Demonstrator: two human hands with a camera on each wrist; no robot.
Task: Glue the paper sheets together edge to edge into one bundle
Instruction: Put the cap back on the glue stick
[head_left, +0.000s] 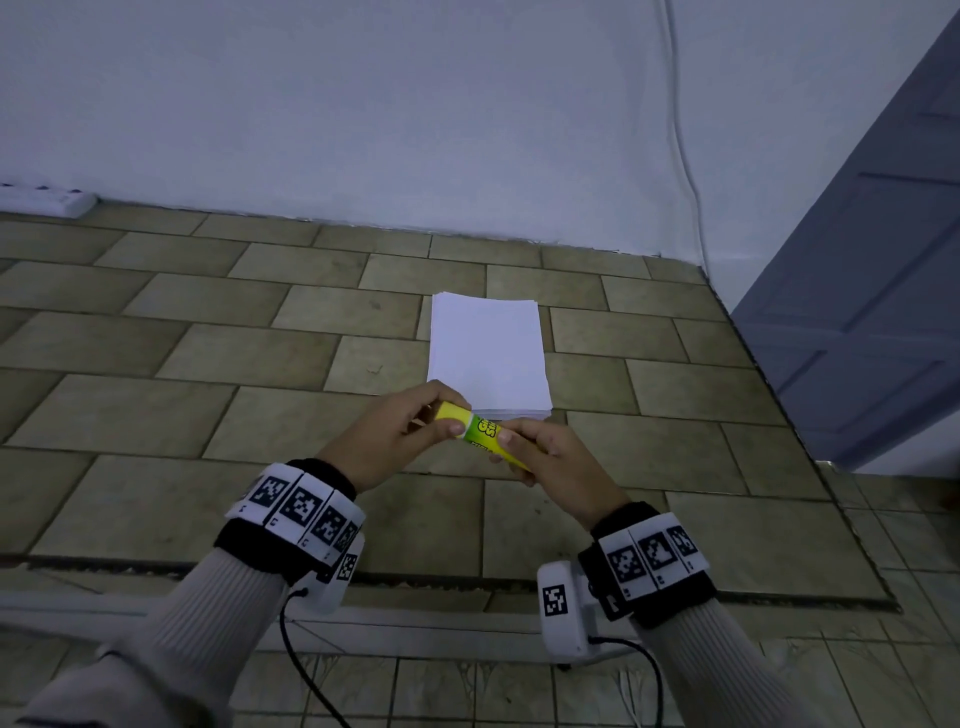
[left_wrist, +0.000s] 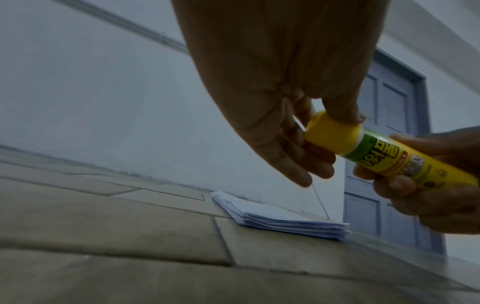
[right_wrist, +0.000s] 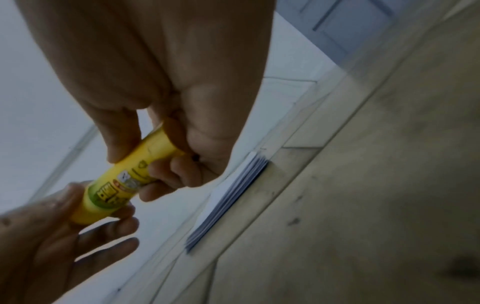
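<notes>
Two hands meet over the near edge of one stack of paper sheets (head_left: 488, 353), and between them is one glue stick (head_left: 480, 435). It is a smooth plastic cylinder, yellow with a green printed label, tilted so that its capped end points up and left. Left hand (head_left: 400, 436) pinches the yellow cap (left_wrist: 333, 136) with thumb on top and fingers curled beneath. Right hand (head_left: 556, 457) wraps its fingers round the barrel (right_wrist: 141, 164), thumb pressing the label. Cap and barrel sit joined, with a thin seam at the green band.

Beneath lies the single stack: white, rectangular sheets, many leaves thick, their edges slightly fanned and uneven in the left wrist view, resting flat on the table (head_left: 208, 395). That surface is tan with a brick-like pattern of rectangular tiles and dark joints. One white power strip (head_left: 47, 200) sits at the far left against the pale wall, and one grey panelled door (head_left: 872, 291) stands at right.
</notes>
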